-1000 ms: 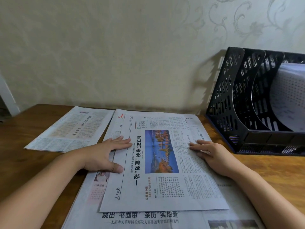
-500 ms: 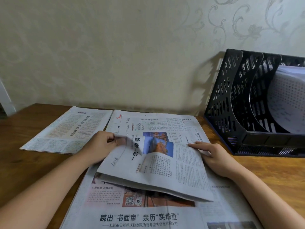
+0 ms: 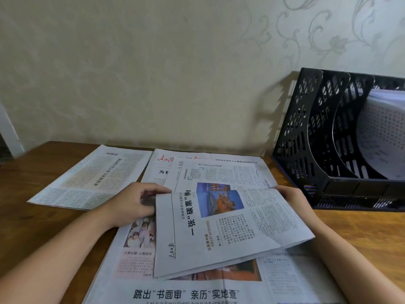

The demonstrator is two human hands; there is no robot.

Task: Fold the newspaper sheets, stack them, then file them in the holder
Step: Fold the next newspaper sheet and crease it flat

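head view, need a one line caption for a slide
Both hands, left hand and right hand, fold a newspaper sheet over on the wooden table, black file holder alongside.

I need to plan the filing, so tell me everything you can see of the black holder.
The holder is black, plastic-looking, with slotted, perforated curved dividers forming upright compartments. It stands on the table at the far right, against the wall, cut off by the frame edge. White paper leans in a rear compartment. Neither hand touches it.

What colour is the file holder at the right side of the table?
Black, with a pattern of slots cut through its walls; the file holder shows best in the head view.
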